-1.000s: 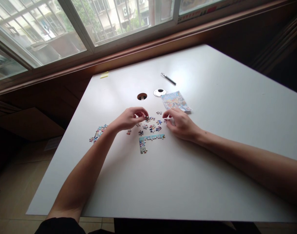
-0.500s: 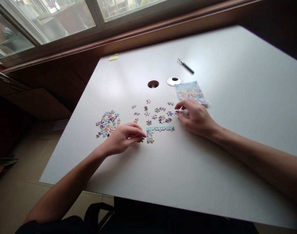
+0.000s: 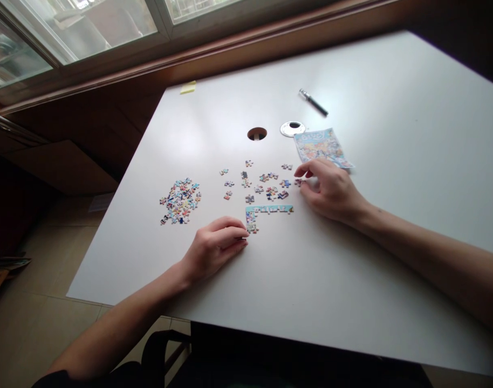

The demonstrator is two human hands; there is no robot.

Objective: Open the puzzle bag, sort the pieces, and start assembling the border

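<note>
My left hand (image 3: 218,245) is closed, fingertips pinched on a puzzle piece (image 3: 244,238) of which only a dark edge shows. Its fingertips are at the lower end of a joined L-shaped puzzle section (image 3: 269,208) with a light blue top edge. My right hand (image 3: 329,188) rests on the table with thumb and forefinger apart. A loose pinkish piece (image 3: 299,182) lies by those fingertips, and it does not look gripped. Between the hands, above the joined section, several loose puzzle pieces (image 3: 271,192) are spread out.
A heap of puzzle pieces (image 3: 180,200) lies on the left of the white table (image 3: 295,280). Beyond my right hand are a printed picture sheet (image 3: 319,144), a round metal cover (image 3: 292,129) and a pen (image 3: 313,102). A cable hole (image 3: 257,134) opens in the tabletop.
My left hand has moved down and slightly right, from beside the joined section to its lower end, with the piece in its fingers. My right hand keeps its place by the loose piece.
</note>
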